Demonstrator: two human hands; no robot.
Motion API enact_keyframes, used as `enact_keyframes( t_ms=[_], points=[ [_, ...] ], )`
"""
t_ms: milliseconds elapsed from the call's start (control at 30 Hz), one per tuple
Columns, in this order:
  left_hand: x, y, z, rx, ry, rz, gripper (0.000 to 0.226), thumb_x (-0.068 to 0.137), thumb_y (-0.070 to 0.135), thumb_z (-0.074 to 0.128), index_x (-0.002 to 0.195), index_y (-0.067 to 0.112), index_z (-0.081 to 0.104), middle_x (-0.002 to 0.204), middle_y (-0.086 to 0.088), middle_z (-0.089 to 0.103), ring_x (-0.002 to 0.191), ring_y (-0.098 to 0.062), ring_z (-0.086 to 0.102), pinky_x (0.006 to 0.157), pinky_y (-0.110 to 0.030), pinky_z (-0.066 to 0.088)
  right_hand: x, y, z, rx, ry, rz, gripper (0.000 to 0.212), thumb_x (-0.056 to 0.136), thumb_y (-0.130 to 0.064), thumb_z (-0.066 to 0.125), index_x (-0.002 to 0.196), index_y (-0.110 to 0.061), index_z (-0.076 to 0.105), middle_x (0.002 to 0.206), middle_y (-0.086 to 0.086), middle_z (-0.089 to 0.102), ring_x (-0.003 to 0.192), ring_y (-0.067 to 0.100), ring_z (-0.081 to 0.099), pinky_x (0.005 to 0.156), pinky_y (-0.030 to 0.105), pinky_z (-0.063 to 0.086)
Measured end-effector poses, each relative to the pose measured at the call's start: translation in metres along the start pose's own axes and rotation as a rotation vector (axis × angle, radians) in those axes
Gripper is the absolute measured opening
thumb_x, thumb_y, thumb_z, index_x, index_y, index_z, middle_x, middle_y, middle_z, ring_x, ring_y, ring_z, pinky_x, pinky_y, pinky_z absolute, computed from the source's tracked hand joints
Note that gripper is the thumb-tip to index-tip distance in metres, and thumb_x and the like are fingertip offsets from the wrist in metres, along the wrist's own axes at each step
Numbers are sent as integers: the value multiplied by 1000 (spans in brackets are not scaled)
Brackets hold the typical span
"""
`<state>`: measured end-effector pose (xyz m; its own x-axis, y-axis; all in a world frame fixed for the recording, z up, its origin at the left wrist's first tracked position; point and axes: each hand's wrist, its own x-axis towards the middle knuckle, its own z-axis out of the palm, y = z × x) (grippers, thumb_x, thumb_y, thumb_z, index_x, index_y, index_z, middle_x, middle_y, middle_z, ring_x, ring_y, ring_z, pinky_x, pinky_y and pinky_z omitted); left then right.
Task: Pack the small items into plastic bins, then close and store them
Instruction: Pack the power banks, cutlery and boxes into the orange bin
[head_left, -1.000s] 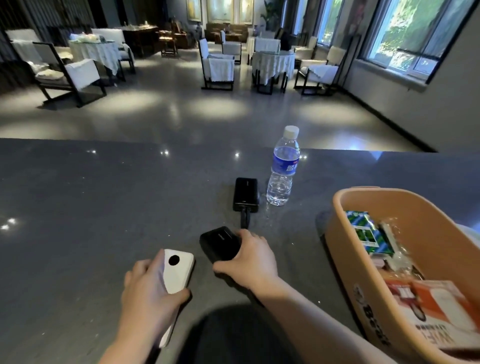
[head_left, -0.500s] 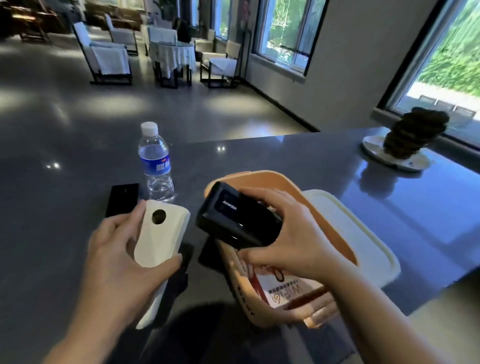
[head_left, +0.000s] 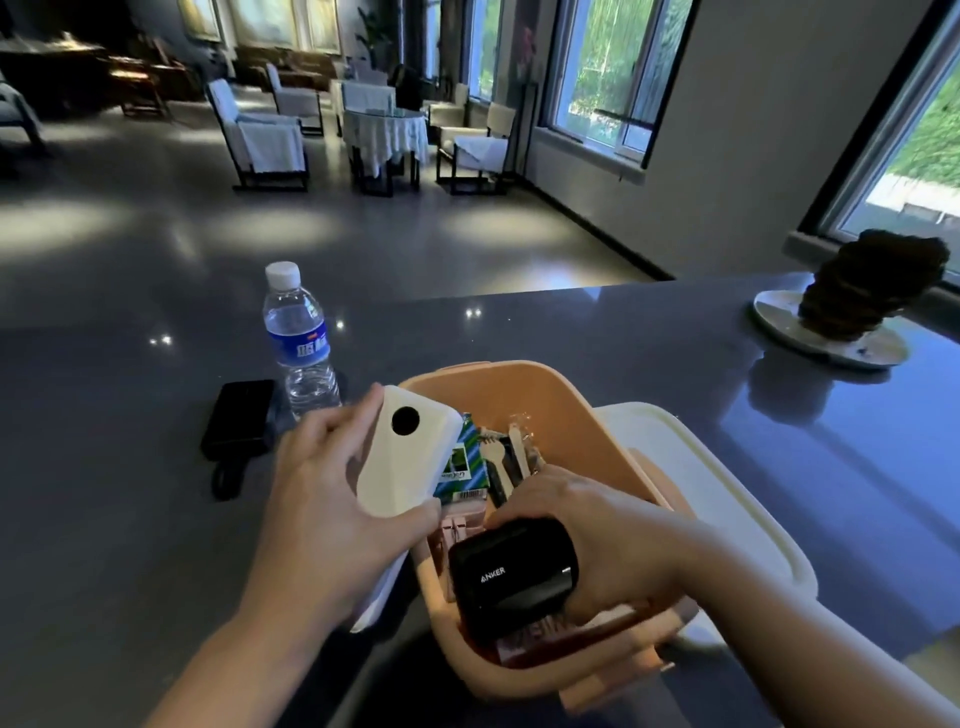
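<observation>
An orange plastic bin (head_left: 566, 405) stands on the dark counter and holds a green box (head_left: 465, 467), wrapped cutlery and a red-and-white box. My right hand (head_left: 592, 530) grips a black Anker power bank (head_left: 511, 577) inside the bin, over the near end. My left hand (head_left: 332, 499) holds a white power bank (head_left: 408, 457) at the bin's left rim, tilted upward. The cream lid (head_left: 727, 499) lies under and to the right of the bin. Another black power bank (head_left: 239, 418) with a cable lies on the counter to the left.
A water bottle (head_left: 301, 343) stands upright just behind the black power bank on the counter. A plate with a dark rock-like ornament (head_left: 862, 296) sits at the far right. Beyond the counter's far edge are a shiny floor, chairs and tables.
My right hand has lowered the black Anker power bank from above the rim down into the bin. My left hand has carried the white power bank rightward to the bin's left rim.
</observation>
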<state>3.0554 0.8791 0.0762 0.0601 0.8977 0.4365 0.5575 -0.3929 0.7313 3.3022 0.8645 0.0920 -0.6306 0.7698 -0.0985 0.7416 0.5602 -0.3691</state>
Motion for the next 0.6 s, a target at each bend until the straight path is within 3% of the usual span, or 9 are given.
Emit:
enact_keyframes(
  t_ms=[67, 200, 333, 467, 600],
  points=[
    [-2, 3, 0, -2, -1, -11, 103, 40, 58, 64, 139, 39, 41, 116, 36, 35, 115, 1, 38, 89, -15, 32, 3, 2, 6, 42, 50, 34, 67, 60, -52, 74, 122, -39, 51, 107, -27, 48, 105, -9, 41, 99, 11, 28],
    [-6, 8, 1, 12, -14, -20, 103, 41, 55, 69, 139, 39, 42, 116, 36, 35, 116, 1, 37, 93, -18, 31, 3, 8, 12, 6, 45, 107, 75, 58, -51, 77, 126, -39, 47, 111, -19, 49, 106, 1, 41, 100, 28, 39],
    [-7, 12, 4, 9, -39, -27, 102, 42, 55, 72, 139, 39, 42, 112, 36, 35, 112, 3, 37, 87, -12, 32, 5, 5, 22, 91, -130, 117, 76, 62, -40, 82, 128, -43, 44, 119, -19, 48, 110, 0, 38, 94, 20, 34],
    [-8, 17, 6, -40, -68, -27, 104, 38, 64, 64, 137, 41, 43, 110, 34, 37, 112, 11, 35, 89, -1, 28, 4, 3, 28, 115, -137, 155, 76, 66, -38, 82, 128, -46, 40, 124, -21, 48, 111, -2, 39, 87, 15, 30],
    [-6, 19, 8, -33, -105, -10, 103, 42, 56, 73, 139, 40, 42, 113, 33, 36, 110, 10, 34, 87, -9, 32, -2, 2, 21, 248, -166, 208, 76, 69, -31, 83, 130, -48, 41, 123, -24, 48, 111, -5, 41, 88, 13, 31]
  ],
)
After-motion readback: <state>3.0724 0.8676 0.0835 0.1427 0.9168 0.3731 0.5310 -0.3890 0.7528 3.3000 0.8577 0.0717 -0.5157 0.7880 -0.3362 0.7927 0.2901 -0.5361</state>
